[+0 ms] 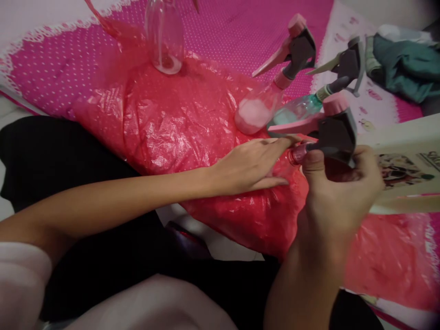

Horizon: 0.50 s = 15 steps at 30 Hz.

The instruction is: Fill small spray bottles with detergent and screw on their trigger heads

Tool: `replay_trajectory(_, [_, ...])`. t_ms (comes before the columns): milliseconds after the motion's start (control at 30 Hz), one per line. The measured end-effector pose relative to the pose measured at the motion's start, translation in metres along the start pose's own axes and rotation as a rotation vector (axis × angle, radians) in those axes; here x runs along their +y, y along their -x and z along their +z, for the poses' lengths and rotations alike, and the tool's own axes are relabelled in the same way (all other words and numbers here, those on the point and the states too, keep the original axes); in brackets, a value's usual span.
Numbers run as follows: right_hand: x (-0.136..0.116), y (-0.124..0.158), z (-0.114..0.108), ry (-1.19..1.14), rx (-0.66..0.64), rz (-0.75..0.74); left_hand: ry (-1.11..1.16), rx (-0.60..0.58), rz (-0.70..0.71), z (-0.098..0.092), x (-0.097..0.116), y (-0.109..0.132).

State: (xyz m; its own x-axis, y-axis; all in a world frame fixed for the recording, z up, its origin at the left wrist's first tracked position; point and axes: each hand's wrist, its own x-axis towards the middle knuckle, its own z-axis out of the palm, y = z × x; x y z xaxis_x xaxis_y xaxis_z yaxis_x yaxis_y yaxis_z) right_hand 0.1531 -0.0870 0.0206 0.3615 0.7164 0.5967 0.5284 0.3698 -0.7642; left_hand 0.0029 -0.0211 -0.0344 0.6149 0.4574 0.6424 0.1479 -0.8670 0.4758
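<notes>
My right hand (338, 188) grips a spray head (335, 133) with a pink nozzle cap, a pink trigger and a dark body. Its pink collar (298, 154) lies between my two hands. My left hand (249, 165) reaches toward that collar, thumb and fingers apart, over a crinkled red plastic bag (165, 119). Whether its fingertips touch anything there is hard to tell. Just beyond lie a pink spray bottle (254, 112) and a green spray bottle (299, 109), both tilted, with their spray heads on.
A clear bottle without a visible spray head (165, 41) stands on the bag at the back. Dark green cloth (405, 68) lies at the right, near a cream printed box (409, 169). Beneath is a magenta dotted cloth (220, 27) with a lace-patterned border.
</notes>
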Motion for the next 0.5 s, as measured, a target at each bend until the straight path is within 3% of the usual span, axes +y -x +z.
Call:
replay_trajectory(167, [0.005,0.002,0.002,-0.075,-0.039,0.058,-0.005,-0.002,-0.022,0.001,-0.003,0.001])
replay_trajectory(500, [0.001,0.006,0.013,0.057,0.068,0.052,0.095,-0.077,-0.008,-0.005,-0.001,-0.004])
